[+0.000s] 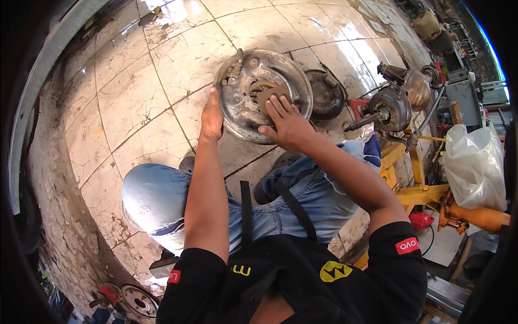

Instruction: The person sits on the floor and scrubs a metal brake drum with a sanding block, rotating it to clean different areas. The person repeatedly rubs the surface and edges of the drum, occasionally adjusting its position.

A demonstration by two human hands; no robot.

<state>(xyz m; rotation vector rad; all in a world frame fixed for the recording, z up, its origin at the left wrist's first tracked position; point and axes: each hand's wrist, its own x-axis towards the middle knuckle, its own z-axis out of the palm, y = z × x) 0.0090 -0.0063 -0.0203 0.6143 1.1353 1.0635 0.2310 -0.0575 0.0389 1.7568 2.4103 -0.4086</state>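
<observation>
A round, worn metal brake backing plate [237,110] with a central hole lies in front of me over the tiled floor. My left hand [212,117] holds its left rim, fingers together along the edge; their undersides are hidden. Under the fingers of my right hand [287,121] is a brown piece of sandpaper [268,99], pressed on the plate beside its central hole. It partly covers the hole. The right fingers lie nearly straight over the sheet, with the thumb apart on the plate.
A second dark round plate [327,94] lies close behind on the right. Farther right are a greasy axle hub assembly [394,108], a yellow metal stand [418,191] and a clear plastic bag [475,164]. A brake drum [139,300] sits at lower left.
</observation>
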